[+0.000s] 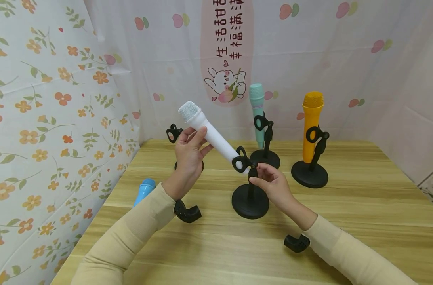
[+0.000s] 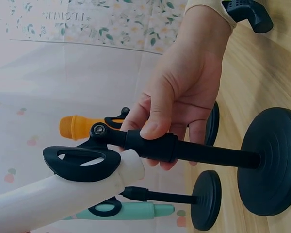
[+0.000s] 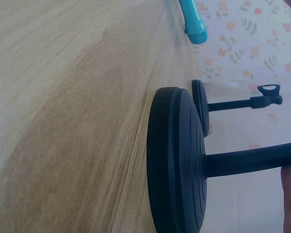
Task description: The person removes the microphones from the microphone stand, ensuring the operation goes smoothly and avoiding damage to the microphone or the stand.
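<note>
A white toy microphone (image 1: pixel 220 138) slants down to the right, its mesh head up at the left. My left hand (image 1: pixel 191 152) grips it just below the head, thumb on the near side. Its lower end passes through the ring clip of a black microphone stand (image 1: pixel 250 204). My right hand (image 1: pixel 275 184) pinches the neck of that stand under the clip. In the left wrist view, the thumb and fingers of my right hand (image 2: pixel 169 97) close round the stand's collar, while the microphone's tail (image 2: pixel 131 165) pokes out past the ring. The stand's round base (image 3: pixel 172 160) sits on the table.
Behind stand a teal microphone (image 1: pixel 257 107) and an orange microphone (image 1: pixel 311 126), each in a black stand. Another stand (image 1: pixel 173 133) is partly hidden behind my left hand. A blue microphone (image 1: pixel 145 190) lies at the left of the wooden table (image 1: pixel 216 253), partly behind my sleeve.
</note>
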Demonstrator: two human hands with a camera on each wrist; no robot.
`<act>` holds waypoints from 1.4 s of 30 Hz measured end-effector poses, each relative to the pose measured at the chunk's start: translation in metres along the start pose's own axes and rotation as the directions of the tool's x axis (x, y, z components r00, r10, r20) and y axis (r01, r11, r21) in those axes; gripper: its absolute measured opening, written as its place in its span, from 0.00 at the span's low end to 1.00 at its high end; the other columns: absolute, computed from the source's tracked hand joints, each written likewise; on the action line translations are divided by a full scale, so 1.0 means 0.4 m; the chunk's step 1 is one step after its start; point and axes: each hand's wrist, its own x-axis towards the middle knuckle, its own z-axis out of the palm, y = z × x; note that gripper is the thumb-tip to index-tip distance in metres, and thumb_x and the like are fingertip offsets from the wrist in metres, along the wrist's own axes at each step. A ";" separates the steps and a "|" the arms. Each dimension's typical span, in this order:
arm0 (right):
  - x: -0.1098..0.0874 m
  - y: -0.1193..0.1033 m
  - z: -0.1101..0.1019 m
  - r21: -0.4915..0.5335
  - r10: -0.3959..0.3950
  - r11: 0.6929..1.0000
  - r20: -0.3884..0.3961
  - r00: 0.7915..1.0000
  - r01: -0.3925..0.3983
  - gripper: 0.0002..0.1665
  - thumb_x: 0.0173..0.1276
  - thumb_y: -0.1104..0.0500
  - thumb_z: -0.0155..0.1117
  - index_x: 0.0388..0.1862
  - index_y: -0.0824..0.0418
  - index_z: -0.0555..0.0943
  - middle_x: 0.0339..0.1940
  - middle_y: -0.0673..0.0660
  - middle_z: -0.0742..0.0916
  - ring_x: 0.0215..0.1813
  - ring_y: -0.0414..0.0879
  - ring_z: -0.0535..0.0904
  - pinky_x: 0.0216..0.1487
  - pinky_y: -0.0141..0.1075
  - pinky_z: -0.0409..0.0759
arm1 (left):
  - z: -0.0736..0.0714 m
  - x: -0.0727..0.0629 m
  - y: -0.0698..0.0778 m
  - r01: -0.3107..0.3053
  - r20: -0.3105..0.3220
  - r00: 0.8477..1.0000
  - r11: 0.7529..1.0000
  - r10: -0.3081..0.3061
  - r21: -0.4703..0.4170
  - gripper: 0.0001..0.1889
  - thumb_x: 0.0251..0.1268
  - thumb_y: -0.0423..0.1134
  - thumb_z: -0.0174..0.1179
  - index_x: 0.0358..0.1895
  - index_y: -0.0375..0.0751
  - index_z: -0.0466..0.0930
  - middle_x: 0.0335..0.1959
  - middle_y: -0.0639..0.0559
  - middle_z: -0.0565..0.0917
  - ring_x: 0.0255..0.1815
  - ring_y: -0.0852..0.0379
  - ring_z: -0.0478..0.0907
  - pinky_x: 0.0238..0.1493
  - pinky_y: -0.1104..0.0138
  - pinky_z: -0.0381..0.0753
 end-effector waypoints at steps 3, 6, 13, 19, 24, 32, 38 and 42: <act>0.001 0.000 0.000 0.001 0.000 1.000 -0.003 1.000 0.000 0.22 0.62 0.68 0.70 0.54 0.70 0.76 0.41 0.50 0.81 0.46 0.41 0.75 0.50 0.26 0.77 | -0.001 0.000 0.000 0.006 -0.003 1.000 1.000 -0.006 -0.003 0.08 0.62 0.27 0.64 0.36 0.44 0.78 0.37 0.49 0.83 0.28 0.57 0.80 0.31 0.61 0.85; 0.002 0.000 0.001 -0.003 -0.004 1.000 -0.003 1.000 0.004 0.22 0.62 0.68 0.70 0.54 0.71 0.76 0.41 0.50 0.81 0.46 0.41 0.75 0.50 0.25 0.77 | -0.003 0.001 0.000 0.010 -0.012 1.000 1.000 -0.010 -0.005 0.07 0.62 0.27 0.64 0.37 0.43 0.78 0.37 0.49 0.83 0.28 0.57 0.81 0.31 0.61 0.85; 0.003 -0.001 0.001 -0.007 -0.017 1.000 0.002 1.000 0.018 0.22 0.61 0.68 0.70 0.54 0.72 0.76 0.41 0.49 0.82 0.46 0.41 0.75 0.51 0.26 0.77 | -0.011 -0.001 0.003 0.010 -0.026 1.000 1.000 -0.010 -0.007 0.08 0.63 0.28 0.64 0.39 0.43 0.77 0.37 0.48 0.81 0.29 0.56 0.82 0.32 0.60 0.85; 0.002 -0.001 0.000 -0.007 -0.017 1.000 0.006 1.000 0.017 0.22 0.62 0.68 0.70 0.54 0.72 0.76 0.41 0.49 0.82 0.47 0.40 0.76 0.52 0.26 0.76 | -0.016 -0.001 0.002 0.005 -0.024 1.000 1.000 -0.005 0.000 0.07 0.63 0.29 0.64 0.38 0.42 0.76 0.37 0.49 0.81 0.29 0.56 0.81 0.31 0.60 0.85; 0.001 -0.001 -0.001 -0.003 -0.022 1.000 0.010 1.000 0.023 0.22 0.62 0.69 0.70 0.54 0.73 0.76 0.40 0.49 0.82 0.47 0.39 0.76 0.52 0.26 0.76 | -0.028 0.003 -0.002 0.008 -0.040 0.999 1.000 -0.008 0.006 0.07 0.65 0.30 0.63 0.37 0.42 0.74 0.39 0.48 0.80 0.29 0.56 0.82 0.32 0.60 0.85; 0.003 -0.001 -0.003 -0.003 -0.021 1.000 0.013 1.000 0.021 0.22 0.62 0.68 0.69 0.54 0.72 0.75 0.41 0.49 0.82 0.48 0.39 0.76 0.53 0.26 0.76 | -0.039 0.006 -0.007 0.010 -0.045 0.999 1.000 -0.010 -0.005 0.07 0.65 0.31 0.63 0.39 0.42 0.72 0.41 0.47 0.78 0.31 0.54 0.82 0.35 0.57 0.86; 0.003 0.001 -0.003 0.001 -0.022 1.000 0.003 1.000 0.022 0.22 0.62 0.69 0.69 0.54 0.71 0.76 0.40 0.48 0.82 0.47 0.38 0.76 0.52 0.25 0.76 | -0.048 0.006 -0.010 0.036 -0.069 0.997 0.999 -0.036 -0.008 0.08 0.67 0.33 0.62 0.39 0.41 0.70 0.43 0.47 0.76 0.32 0.54 0.82 0.36 0.57 0.85; 0.004 0.003 -0.002 0.004 -0.029 1.000 -0.002 1.000 0.029 0.21 0.61 0.70 0.69 0.53 0.71 0.76 0.39 0.47 0.82 0.46 0.38 0.76 0.51 0.25 0.77 | -0.052 0.005 -0.011 0.042 -0.085 0.995 0.999 -0.044 -0.025 0.09 0.67 0.34 0.62 0.38 0.42 0.69 0.43 0.47 0.77 0.31 0.54 0.82 0.35 0.58 0.85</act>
